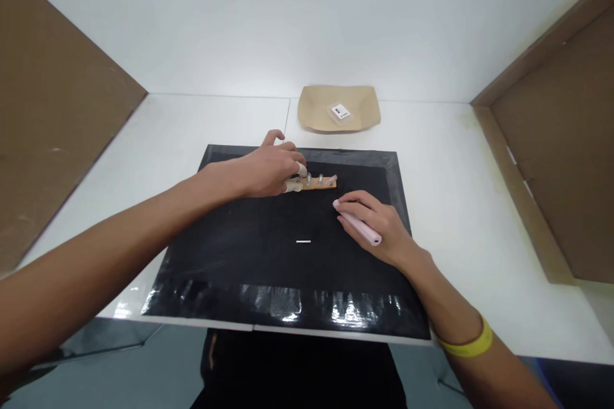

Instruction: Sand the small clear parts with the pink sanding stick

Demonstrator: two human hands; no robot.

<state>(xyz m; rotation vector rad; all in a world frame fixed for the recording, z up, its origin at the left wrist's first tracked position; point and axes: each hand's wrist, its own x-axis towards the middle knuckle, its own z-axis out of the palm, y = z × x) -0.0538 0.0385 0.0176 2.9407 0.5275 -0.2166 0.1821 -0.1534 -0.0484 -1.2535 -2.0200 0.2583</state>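
Observation:
A short wooden strip (327,183) lies on the black mat (230,236), carrying several small clear curved pieces that look like nail tips. My left hand (273,169) comes over the strip's left end, with pale covers on the thumb and index fingertips. Those two fingers close around that end and hide it. Just right of and nearer than the strip, my right hand (384,230) grips a slim pale pink handheld device (362,228). Its narrow head points up-left towards the strip, and a dark hole shows in its near end. A small thin silvery bar (303,241) lies on the mat between the hands.
Behind the mat stands a brown paper tray (311,112) holding a small clear box (340,114) with a white label. Brown board panels (57,108) rise at both sides of the white table (446,185), and a white wall closes the back.

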